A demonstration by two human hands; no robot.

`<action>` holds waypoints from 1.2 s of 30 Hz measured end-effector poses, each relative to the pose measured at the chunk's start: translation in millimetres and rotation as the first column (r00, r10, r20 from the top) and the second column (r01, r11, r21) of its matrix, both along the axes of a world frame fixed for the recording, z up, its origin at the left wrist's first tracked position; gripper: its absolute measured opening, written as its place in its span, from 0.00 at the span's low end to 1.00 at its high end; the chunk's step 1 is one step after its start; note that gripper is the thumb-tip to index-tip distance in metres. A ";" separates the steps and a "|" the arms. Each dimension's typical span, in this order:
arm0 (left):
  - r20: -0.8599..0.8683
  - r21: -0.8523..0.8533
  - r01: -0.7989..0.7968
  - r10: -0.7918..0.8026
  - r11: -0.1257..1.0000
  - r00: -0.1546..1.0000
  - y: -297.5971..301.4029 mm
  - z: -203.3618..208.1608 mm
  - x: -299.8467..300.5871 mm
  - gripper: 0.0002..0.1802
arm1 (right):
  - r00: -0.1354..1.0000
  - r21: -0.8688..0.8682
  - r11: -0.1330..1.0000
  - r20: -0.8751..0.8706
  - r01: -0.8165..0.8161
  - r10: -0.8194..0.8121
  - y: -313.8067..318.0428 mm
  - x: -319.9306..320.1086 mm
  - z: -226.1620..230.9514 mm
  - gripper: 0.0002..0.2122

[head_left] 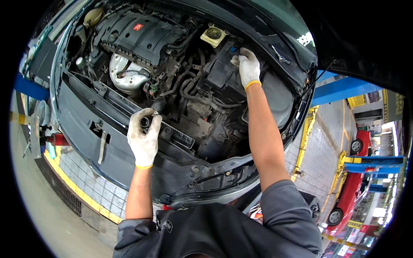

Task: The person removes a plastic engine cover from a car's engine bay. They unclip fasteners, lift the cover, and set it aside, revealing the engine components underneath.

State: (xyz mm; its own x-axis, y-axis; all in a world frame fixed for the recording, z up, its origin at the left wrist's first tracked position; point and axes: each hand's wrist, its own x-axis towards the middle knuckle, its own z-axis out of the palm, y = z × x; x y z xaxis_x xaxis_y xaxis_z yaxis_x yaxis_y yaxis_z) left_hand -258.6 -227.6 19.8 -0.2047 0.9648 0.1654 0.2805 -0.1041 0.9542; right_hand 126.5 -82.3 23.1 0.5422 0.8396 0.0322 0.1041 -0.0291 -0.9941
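Note:
My left hand (143,133), in a white knit glove with a yellow cuff, is at the front edge of the engine bay. Its thumb and fingers curl round a black tube-like part (146,123) with a round open end. By its fingertips is a black ribbed hose (158,104). Farther right and back, my right hand (248,68), gloved alike, rests at a black plastic box cover (223,73). Its fingers are bent in against the cover's far side; what they grip, if anything, is hidden. A small blue piece (233,49) shows beside them.
The engine cover (137,34) and a silver heat shield (124,73) lie to the left. Behind stands a cream fluid reservoir (214,35) with a dark cap. Hoses (193,88) run between my hands. Blue lift arms (348,90) and a red car (348,198) are to the right.

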 end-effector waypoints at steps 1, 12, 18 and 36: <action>-0.054 0.046 0.011 -0.009 0.999 0.998 0.7 -0.9 -1.8 0.15 | 0.999 0.002 1.000 0.014 -0.029 0.029 -3.1 -0.9 -6.4 0.22; -0.264 0.210 0.356 -0.298 0.911 0.917 -51.7 80.9 23.9 0.25 | 0.788 -0.187 0.982 0.607 0.021 0.099 -141.9 10.6 8.1 0.18; -0.378 0.347 0.543 -0.416 0.765 0.827 -94.7 128.6 49.5 0.29 | 0.989 -0.082 0.986 -0.053 -0.144 0.140 -258.2 -33.0 19.3 0.17; -0.620 0.386 0.782 -0.490 0.490 0.613 -198.6 166.5 78.0 0.35 | 0.937 0.390 0.893 0.338 -0.225 0.089 -448.5 -142.6 143.8 0.23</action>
State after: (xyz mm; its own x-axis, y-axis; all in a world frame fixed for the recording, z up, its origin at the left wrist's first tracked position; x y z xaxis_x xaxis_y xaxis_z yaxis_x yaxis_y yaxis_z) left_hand -180.6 -426.2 186.2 0.6473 0.4534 0.6127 0.1995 -0.8766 0.4379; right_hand -16.1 -530.8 166.9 0.3103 0.7837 0.5381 0.3693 0.4222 -0.8279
